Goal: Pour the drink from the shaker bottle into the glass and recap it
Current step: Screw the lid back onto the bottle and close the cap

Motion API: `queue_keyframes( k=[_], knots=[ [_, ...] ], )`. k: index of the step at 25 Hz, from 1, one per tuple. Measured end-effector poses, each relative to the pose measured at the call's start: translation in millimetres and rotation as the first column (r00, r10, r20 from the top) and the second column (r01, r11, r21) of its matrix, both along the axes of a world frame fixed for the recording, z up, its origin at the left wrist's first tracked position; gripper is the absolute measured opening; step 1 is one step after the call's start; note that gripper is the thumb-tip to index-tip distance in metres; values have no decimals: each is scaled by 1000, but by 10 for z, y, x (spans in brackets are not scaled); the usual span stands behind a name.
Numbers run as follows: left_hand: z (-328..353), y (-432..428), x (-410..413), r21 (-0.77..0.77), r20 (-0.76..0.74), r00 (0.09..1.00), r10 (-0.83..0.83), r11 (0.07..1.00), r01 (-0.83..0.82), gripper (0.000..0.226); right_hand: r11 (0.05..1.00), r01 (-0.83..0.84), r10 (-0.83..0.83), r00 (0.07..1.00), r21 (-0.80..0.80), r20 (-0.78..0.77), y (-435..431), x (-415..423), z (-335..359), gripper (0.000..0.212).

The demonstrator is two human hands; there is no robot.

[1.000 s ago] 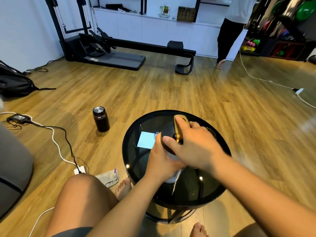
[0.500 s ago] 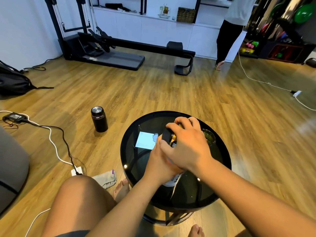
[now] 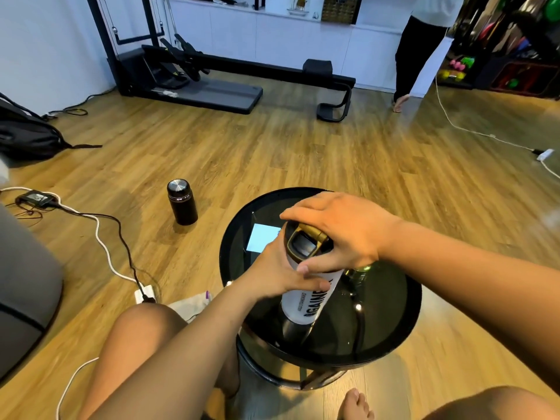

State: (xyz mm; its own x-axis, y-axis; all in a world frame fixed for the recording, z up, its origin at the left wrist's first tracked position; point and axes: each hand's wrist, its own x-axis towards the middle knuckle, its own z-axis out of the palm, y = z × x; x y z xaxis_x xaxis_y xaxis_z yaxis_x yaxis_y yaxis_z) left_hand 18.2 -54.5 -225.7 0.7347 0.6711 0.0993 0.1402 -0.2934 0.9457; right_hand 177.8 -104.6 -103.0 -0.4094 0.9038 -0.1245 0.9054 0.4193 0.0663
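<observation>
A white shaker bottle (image 3: 306, 301) with black lettering and a dark base stands upright on the round black glass table (image 3: 391, 328). My left hand (image 3: 281, 274) is wrapped around its upper body from the left. My right hand (image 3: 342, 228) sits over its black and gold cap (image 3: 306, 244), fingers curled around the rim. The glass (image 3: 362, 271) is mostly hidden behind my right wrist; only a greenish bit of it shows just right of the bottle.
A dark flask (image 3: 181, 201) stands on the wooden floor left of the table. Cables and a power strip (image 3: 145, 294) lie at the left, with a cloth (image 3: 191, 304) near my knee. A person (image 3: 418, 47) stands at the far right by exercise equipment (image 3: 197, 77).
My right hand has turned on the cap, so the gold flip lid now shows toward me. The bottle stays upright on the table in my left hand.
</observation>
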Motion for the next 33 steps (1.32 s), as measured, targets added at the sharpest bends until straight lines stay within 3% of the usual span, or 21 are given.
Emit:
queue_keyframes(
  k=[5,10,16,23,33],
  knots=[
    [-31,94,84,-34,78,996,31,999,-28,93,975,146,-129,985,168,-112,82,-41,-117,91],
    [-19,167,141,-147,60,998,19,989,-10,81,955,232,-198,963,185,-184,181,9,-113,84],
    [-26,122,153,-137,62,997,50,990,-41,52,948,270,-237,952,170,-192,188,-27,-106,80],
    [-9,59,175,-159,68,991,119,981,-107,44,925,335,-311,938,177,-150,223,-66,-102,78],
    [-37,5,223,-92,-12,987,159,983,-159,75,898,376,-350,925,228,-145,147,-31,-180,81]
  ],
)
